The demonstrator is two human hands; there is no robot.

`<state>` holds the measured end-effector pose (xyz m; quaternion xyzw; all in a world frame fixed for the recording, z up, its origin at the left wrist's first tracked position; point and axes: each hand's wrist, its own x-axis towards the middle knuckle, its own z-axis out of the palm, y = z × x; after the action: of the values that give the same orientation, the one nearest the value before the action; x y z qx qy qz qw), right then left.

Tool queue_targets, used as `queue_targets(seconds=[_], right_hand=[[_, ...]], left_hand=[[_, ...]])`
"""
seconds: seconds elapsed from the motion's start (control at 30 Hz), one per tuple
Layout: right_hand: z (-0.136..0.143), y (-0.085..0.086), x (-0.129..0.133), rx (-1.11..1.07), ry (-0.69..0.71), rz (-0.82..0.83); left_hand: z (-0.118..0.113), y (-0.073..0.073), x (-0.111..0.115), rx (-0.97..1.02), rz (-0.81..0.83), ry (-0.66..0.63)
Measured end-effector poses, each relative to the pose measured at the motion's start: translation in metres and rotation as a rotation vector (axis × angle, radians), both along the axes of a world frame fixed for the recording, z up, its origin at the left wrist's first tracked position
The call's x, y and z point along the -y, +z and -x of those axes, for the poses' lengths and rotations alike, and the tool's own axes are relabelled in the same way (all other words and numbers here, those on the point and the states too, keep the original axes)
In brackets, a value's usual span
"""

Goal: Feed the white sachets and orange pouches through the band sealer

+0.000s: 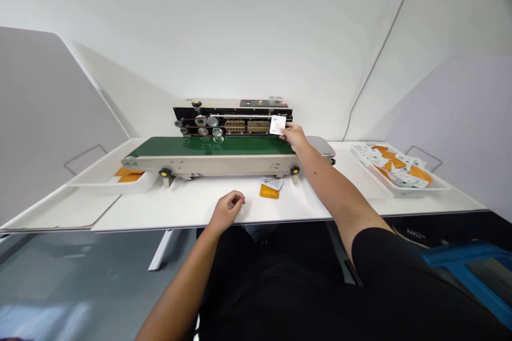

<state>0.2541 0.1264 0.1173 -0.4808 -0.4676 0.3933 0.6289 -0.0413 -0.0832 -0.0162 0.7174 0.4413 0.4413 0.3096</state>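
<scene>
My right hand [295, 136] pinches a small white packet [277, 125] by its lower right corner, holding it up at the right end of the sealing machine [236, 121]. Below it runs the green conveyor belt [216, 145]. My left hand [228, 209] rests near the table's front edge, its fingers curled together; whether anything small is between them is hidden. On the table under the conveyor lie an orange packet [269, 191] and a white and silver packet [273, 183], to the right of my left hand.
A white tray [400, 190] at the right holds many orange and white packets. Another tray [96, 188] at the left holds orange packets [128, 174]. The conveyor frame [224, 166] stands on feet with yellow-capped knobs. A blue chair part [468, 255] is at lower right.
</scene>
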Motion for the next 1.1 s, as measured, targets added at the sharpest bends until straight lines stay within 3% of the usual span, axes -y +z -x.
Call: queue_targets(seconds=[0.17,0.4,0.63,1.1], right_hand=[[-0.001,-0.003,0.011,-0.061,0.102,-0.104],[0.003,0.001,0.013,-0.026,0.046,-0.048],[0.003,0.007,0.017,0.172,-0.213,-0.096],[0.026,0.024,0.015,0.123,-0.018,-0.057]], left_hand=[[-0.001,0.002,0.002,-0.046,-0.026,-0.002],[-0.003,0.002,0.001,-0.068,-0.035,-0.004],[-0.003,0.002,0.002,-0.089,-0.048,-0.015],[-0.005,0.008,0.003,-0.073,-0.020,0.008]])
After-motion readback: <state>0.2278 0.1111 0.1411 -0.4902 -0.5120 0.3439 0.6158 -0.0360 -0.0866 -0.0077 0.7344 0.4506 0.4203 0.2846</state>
